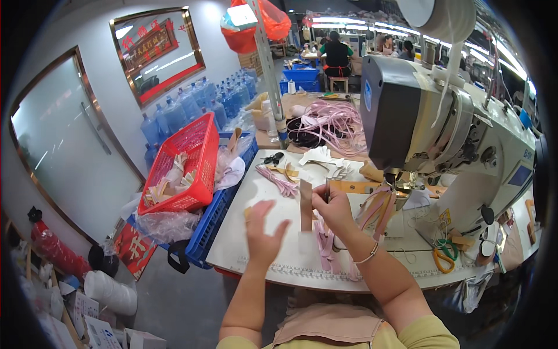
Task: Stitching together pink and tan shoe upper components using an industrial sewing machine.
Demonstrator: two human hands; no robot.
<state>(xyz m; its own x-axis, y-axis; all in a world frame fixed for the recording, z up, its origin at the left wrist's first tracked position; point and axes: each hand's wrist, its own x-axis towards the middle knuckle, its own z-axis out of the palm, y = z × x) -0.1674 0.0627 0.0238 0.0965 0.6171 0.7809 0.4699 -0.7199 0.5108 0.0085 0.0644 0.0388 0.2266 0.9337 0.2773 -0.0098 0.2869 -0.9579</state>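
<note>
My left hand point(263, 230) is raised over the white sewing table point(238, 250), fingers apart with nothing in them, slightly blurred. To its right, my right hand point(334, 209) is closed on a flat brown strip point(306, 206) that stands upright with a pale lower end. A thin dark pointed tool point(327, 189) also sticks up from that hand; its kind is hard to make out. Pink straps point(325, 247) lie below the hand, and more pink and tan straps point(378, 209) hang by the needle area of the sewing machine point(430, 116).
A red basket point(186, 168) of cut pieces rests on a blue crate point(215, 224) at the left. Pink strap bundles point(279, 180), black scissors point(272, 158) and white pieces point(319, 157) lie toward the back. Yellow-handled scissors point(443, 262) sit near the machine base. A metal post point(270, 75) rises behind.
</note>
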